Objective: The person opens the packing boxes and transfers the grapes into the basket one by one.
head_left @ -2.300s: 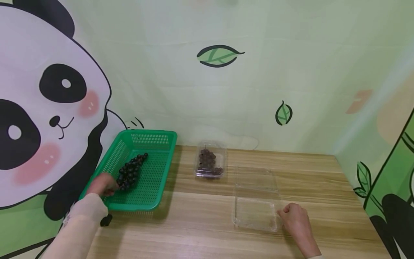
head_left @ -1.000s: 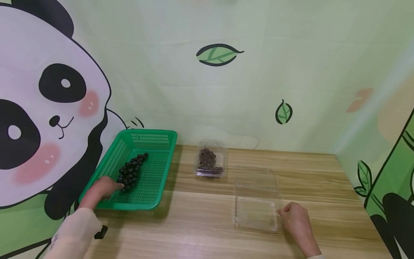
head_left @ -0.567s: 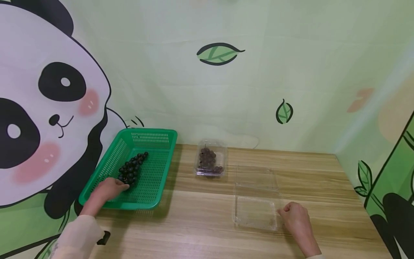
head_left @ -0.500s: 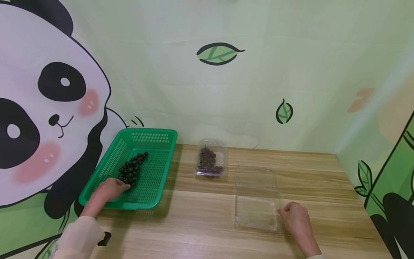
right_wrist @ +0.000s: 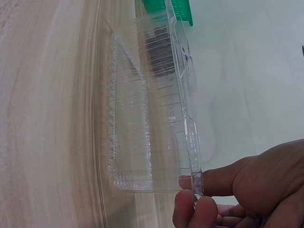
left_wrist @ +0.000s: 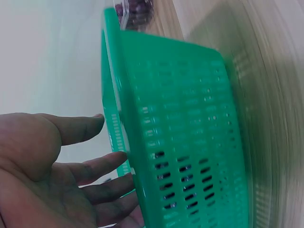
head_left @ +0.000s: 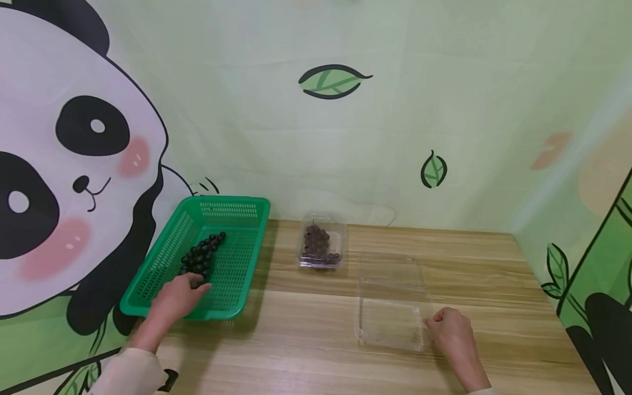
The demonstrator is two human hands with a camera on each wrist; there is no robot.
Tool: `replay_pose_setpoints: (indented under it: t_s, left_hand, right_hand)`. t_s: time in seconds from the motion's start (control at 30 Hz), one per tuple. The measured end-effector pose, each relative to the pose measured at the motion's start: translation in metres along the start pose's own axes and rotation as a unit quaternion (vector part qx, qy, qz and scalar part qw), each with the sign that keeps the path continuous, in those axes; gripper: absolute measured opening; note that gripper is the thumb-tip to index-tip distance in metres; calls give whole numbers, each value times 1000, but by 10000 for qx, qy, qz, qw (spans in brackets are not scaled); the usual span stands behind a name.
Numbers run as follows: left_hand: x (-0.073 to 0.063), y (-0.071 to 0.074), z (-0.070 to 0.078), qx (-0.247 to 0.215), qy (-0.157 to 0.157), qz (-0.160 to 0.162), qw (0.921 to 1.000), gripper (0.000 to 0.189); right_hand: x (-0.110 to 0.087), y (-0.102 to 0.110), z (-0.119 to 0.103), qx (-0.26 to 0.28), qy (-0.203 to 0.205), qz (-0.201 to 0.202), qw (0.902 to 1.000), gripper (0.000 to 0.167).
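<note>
1. Here's the left hand [head_left: 179, 299], over the near end of a long, tapering bunch of round, blackish grapes [head_left: 202, 255]. Thumb and forefinger stand well apart, and the wrist view shows the other fingers loosely extended; whether any fingertip touches a grape, I cannot tell.

2. Those grapes lie on the floor of a green, rectangular plastic basket [head_left: 232, 274], stem end pointing away. Look at that weave of slots! The side wall is pierced in neat rows, the rim smooth and rounded, and dark fruit peeps through the gaps in the left wrist view.

3. Over to the right hand [head_left: 453, 334]: a narrow pinch, thumb and fingertips meeting on the rim of a clear, thin-plastic hinged container [head_left: 390, 323]. It lies unfolded on the table, two rectangular halves in line; up close, its walls are finely ribbed, with glinting, crinkled edges.

4. Between basket and unfolded container, farther back, sits a clear plastic lidded box [head_left: 336, 236], shiny along its near edge, with a cluster of reddish-brown grapes [head_left: 317, 240] inside.

5. Underneath it all, a pale wood-grain table [head_left: 296, 351], streaked lengthwise. Behind, a lightly creased, soft green backdrop [head_left: 247, 109] carries outlined leaves and a big black-and-white cartoon panda [head_left: 103, 181] with pink cheeks.
</note>
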State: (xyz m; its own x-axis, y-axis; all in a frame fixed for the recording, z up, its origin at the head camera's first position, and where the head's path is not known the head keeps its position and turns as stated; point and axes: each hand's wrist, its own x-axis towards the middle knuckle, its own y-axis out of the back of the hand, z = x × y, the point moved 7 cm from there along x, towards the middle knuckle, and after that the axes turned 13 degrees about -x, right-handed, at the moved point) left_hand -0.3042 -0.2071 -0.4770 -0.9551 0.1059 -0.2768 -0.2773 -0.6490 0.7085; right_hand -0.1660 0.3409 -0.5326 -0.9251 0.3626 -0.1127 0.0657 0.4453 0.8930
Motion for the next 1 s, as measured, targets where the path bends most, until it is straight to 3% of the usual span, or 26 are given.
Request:
replay_pose_setpoints:
  t_s: [0.43, 0.87, 1.0]
  left_hand:
    - [-20, -13, 23, -55, -161, 340, 9993, 63]
    - [-29, -24, 35, 90, -400, 619, 9972, 58]
    - [-34, -29, 40, 140, -628, 820, 9946, 55]
  right_hand:
    - [-1, 0, -2, -21, 139, -17, 9999, 20]
    - [-1, -2, -2, 14, 145, -136, 9998, 21]
    - [-1, -2, -2, 15, 116, -162, 9998, 22]
